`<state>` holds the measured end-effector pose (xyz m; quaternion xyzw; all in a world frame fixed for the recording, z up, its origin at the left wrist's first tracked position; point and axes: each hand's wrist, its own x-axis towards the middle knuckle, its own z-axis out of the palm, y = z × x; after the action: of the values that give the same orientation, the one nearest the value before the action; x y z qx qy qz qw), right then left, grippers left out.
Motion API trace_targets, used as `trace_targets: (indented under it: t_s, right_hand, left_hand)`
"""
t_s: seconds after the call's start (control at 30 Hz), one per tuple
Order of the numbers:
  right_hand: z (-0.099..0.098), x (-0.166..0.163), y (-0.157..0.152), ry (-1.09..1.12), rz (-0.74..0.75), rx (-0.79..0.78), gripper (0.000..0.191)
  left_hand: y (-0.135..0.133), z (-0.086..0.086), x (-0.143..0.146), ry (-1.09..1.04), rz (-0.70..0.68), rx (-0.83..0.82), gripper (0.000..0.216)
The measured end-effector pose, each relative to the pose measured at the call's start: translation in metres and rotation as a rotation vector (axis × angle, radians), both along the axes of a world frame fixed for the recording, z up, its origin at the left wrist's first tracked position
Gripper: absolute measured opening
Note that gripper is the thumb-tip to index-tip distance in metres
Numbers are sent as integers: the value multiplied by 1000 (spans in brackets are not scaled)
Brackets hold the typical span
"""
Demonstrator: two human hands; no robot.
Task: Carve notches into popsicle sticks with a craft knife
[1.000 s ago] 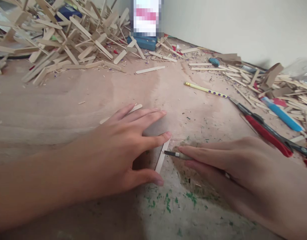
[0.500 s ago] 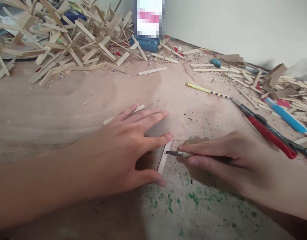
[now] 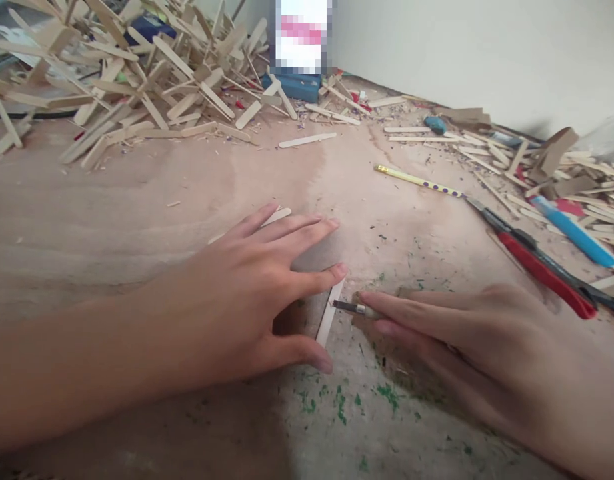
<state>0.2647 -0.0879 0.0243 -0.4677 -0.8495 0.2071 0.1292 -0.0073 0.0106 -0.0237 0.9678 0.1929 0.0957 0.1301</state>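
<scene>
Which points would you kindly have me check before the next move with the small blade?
1. Stick steadied: ok, the left hand spans it, thumb and index finger at opposite ends.
2. Blade on the mark: ok, its tip is at the stick, between thumb and index fingertips.
3. Right hand gripping the handle: ok.
4. Left hand out of the blade's line: not ok, the blade points towards it.
5. Pencil out of the way: ok, it lies well beyond the stick.
6. Cut depth: cannot tell, too small.
</scene>
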Motion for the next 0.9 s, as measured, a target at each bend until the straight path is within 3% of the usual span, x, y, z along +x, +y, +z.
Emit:
trace_targets:
  t_s: [0.27, 0.37, 0.53, 0.7, 0.83, 0.9]
  right_hand:
    - [1, -1, 4, 67, -57, -116, 34]
    - [0, 2, 4, 3, 7, -31, 25]
    - [0, 12, 9, -201, 239, 189, 35]
    - [-3, 14, 12, -192, 238, 236, 30]
    - [-4, 13, 13, -136, 214, 192, 30]
    - [-4, 13, 14, -116, 200, 177, 30]
  left_hand:
    - [-2, -1, -2, -8, 15, -18, 71]
    - [-1, -1, -1, 9, 11, -25, 71]
    - [-3, 0, 0, -13, 7, 1, 74]
    - [-6, 2, 2, -102, -3, 88, 83]
    - [2, 3, 2, -140, -139, 112, 40]
    - [6, 2, 1, -124, -207, 130, 42]
